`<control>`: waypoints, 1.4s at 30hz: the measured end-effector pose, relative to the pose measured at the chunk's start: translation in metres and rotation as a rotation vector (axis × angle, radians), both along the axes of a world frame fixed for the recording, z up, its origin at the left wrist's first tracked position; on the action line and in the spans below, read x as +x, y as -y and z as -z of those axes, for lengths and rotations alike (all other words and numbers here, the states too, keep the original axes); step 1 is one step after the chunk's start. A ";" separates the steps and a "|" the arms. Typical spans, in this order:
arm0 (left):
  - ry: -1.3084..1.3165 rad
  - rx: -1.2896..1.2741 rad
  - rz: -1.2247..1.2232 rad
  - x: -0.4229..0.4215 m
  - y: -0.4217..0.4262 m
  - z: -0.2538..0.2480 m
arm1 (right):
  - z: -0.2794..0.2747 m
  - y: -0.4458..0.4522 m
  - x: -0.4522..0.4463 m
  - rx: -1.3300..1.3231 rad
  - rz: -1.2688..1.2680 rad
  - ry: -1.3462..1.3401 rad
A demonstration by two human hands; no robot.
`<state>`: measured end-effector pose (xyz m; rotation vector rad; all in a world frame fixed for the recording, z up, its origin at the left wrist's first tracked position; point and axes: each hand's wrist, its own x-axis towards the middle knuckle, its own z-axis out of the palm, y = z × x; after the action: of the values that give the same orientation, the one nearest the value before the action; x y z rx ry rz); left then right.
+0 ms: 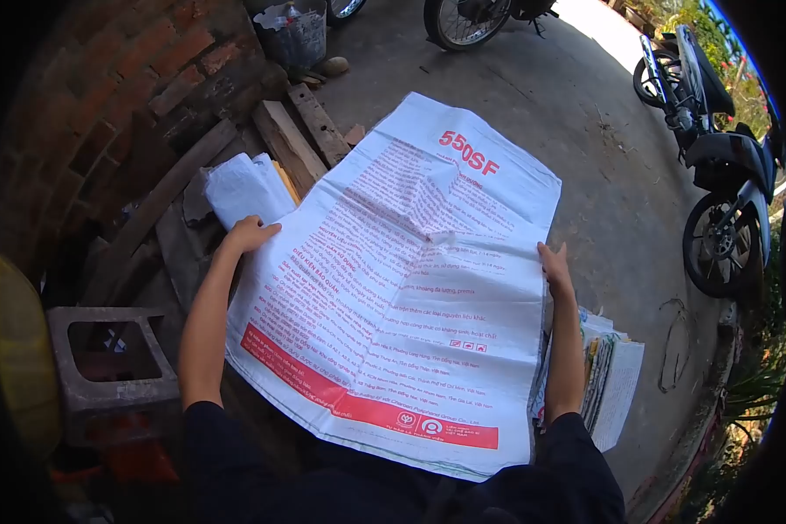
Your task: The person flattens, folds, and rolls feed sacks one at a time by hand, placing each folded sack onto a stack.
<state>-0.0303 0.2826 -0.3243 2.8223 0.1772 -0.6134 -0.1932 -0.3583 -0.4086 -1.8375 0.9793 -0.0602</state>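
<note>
A large white woven feed sack (pixel 384 288) with red print, "550SF" at its far end and a red band at the near end, is spread out flat in front of my body. Creases run across its middle. My left hand (pixel 253 234) is closed on its left edge, thumb lying on top. On the opposite side, my right hand (pixel 555 265) grips the right edge, with the fingers partly hidden behind it. Just beyond my left hand lies a folded white sack (pixel 246 190). Below my right forearm stands a stack of folded sacks (pixel 604 380), partly covered by the spread one.
Wooden planks (pixel 288 144) lean by a brick wall (pixel 122 96) on the left. A grey plastic stool (pixel 109 349) stands at lower left. One motorbike (pixel 725 166) is parked at right, another (pixel 467 22) at the back. A bucket (pixel 293 35) sits on the concrete floor (pixel 585 131).
</note>
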 end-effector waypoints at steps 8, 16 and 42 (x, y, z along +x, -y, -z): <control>0.035 -0.213 -0.068 -0.101 -0.038 -0.065 | -0.116 -0.093 -0.124 0.201 -0.116 -0.199; 0.277 -0.457 -0.264 -0.153 -0.046 -0.058 | -0.122 -0.127 -0.195 0.357 -0.296 -0.032; 0.049 -0.763 -0.557 -0.209 -0.143 -0.051 | -0.210 -0.112 -0.210 0.845 -0.649 0.353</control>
<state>-0.2390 0.4255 -0.2730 1.9272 0.5592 -0.3671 -0.4029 -0.2463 -0.1988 -1.2037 0.0739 0.3624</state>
